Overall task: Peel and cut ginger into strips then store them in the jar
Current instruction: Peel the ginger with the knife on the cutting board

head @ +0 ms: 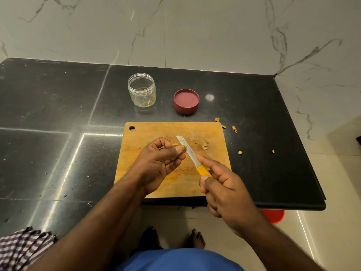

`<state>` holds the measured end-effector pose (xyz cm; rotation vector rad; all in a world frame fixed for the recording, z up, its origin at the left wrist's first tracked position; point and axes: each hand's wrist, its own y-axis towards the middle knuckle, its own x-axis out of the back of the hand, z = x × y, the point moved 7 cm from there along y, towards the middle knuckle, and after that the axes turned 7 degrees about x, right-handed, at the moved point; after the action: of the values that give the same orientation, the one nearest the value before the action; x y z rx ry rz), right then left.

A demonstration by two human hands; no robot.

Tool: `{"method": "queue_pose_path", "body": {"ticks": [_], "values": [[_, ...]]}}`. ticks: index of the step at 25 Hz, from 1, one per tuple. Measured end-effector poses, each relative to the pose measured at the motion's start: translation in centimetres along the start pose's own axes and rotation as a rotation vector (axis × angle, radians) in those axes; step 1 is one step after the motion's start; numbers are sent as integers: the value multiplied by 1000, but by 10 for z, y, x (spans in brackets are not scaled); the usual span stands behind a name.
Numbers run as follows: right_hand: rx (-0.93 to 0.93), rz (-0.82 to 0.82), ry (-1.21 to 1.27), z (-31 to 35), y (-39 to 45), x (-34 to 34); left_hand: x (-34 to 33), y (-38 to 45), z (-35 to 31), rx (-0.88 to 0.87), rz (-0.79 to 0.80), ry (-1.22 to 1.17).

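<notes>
My left hand (160,163) pinches a small yellow piece of ginger (180,147) above the wooden cutting board (148,133). My right hand (222,190) grips the yellow handle of a serrated knife (188,150), forefinger along the blade's back, and the blade touches the ginger. A clear open jar (142,89) with a few ginger strips at its bottom stands on the counter behind the board. Its red lid (186,101) lies upside down to the jar's right. Peel scraps (204,146) lie on the board.
More peel bits (234,129) are scattered on the black stone counter (58,114) right of the board. A marble wall rises behind. The counter ends at the right, with a red bucket (273,216) on the floor below. A checked cloth (23,245) is at lower left.
</notes>
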<state>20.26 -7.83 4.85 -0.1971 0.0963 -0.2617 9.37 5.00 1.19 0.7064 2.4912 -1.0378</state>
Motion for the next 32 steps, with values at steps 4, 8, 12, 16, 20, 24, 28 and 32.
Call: {"method": "queue_pose_path", "body": {"ticks": [4, 8, 12, 16, 20, 24, 28, 32], "values": [[44, 35, -139, 2, 0, 1, -1, 1, 4, 5, 17, -19], [99, 46, -357, -1, 1, -2, 0, 2, 7, 7, 30, -82], [183, 65, -502, 3, 2, -9, 7, 1, 13, 40, 2, -177], [330, 110, -853, 1, 1, -22, 18, -6, 14, 47, -74, -149], [449, 177, -1027, -9, 6, -37, 40, -17, 4, 6, -248, 30], [488, 251, -1132, -21, 11, -52, 57, -26, 1, 1, -307, 30], [193, 157, -578, -33, 24, -44, 77, -33, -2, -4, -322, 157], [24, 145, -362, -45, 26, -43, 96, -35, -10, -37, -391, 395]]}}
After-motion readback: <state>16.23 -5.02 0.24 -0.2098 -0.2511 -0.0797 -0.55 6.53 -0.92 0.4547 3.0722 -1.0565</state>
